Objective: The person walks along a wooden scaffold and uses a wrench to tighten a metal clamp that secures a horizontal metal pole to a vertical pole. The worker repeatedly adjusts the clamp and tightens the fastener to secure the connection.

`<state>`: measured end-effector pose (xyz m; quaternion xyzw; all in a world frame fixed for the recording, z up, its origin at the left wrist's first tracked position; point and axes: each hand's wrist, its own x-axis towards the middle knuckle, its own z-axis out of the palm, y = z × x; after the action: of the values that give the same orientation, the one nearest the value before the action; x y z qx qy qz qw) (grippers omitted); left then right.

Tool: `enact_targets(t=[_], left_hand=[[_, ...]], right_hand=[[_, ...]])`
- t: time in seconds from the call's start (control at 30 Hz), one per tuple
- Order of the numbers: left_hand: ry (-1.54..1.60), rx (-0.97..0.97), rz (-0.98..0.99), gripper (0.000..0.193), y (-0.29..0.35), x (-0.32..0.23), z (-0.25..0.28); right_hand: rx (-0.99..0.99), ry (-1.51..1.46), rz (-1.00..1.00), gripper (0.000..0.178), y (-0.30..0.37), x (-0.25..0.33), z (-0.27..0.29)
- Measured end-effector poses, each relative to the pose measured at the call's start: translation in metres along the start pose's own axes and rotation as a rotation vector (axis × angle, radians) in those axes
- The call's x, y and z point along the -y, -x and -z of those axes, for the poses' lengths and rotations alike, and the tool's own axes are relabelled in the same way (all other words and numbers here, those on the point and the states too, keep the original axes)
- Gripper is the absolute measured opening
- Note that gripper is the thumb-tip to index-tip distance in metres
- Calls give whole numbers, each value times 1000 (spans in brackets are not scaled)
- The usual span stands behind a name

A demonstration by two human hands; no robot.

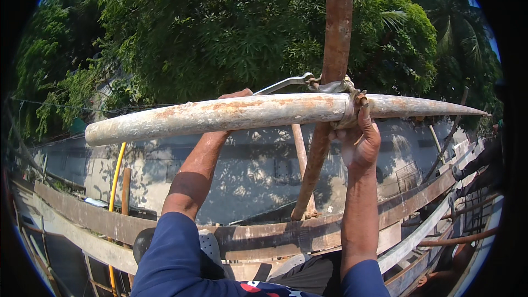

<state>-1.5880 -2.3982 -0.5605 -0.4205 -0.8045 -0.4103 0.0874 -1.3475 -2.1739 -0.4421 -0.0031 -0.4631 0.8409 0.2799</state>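
A long rust-stained, whitish scaffold pipe (220,115) lies crosswise in front of me. It crosses a rusty upright pole (337,27), and a metal scaffold clamp (348,111) sits around the pipe at the crossing. My left hand (236,94) is mostly hidden behind the pipe, closed on the handle of a silver wrench (281,84). The wrench's far end reaches the clamp's bolt beside the pole. Just below the crossing, my right hand (363,144) grips the clamp, thumb up against it; its other fingers are partly hidden.
Wooden planks (264,239) run under my feet, high above a pale ground or roof. A slanting brace (300,148) stands behind the pole, and a yellow hose or pipe (117,176) rises at left. Metal bars (456,237) and another person's leg (478,162) are at right; trees lie beyond.
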Motion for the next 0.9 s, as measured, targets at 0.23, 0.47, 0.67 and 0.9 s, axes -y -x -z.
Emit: enact_targets(t=[0.23, 0.47, 0.67, 0.9], left_hand=[[-248, -168, -233, 49, -45, -57, 70], [-408, -205, -430, 52, -64, -43, 75], [-120, -349, -287, 49, -56, -30, 39], [-213, -503, -230, 51, -51, -37, 27]], right_hand=[[10, -30, 1, 36, 0, 0, -1], [-3, -17, -7, 39, 1, 1, -4], [-33, 1, -18, 42, 2, 1, -1], [-13, 11, -13, 43, 2, 1, 0]])
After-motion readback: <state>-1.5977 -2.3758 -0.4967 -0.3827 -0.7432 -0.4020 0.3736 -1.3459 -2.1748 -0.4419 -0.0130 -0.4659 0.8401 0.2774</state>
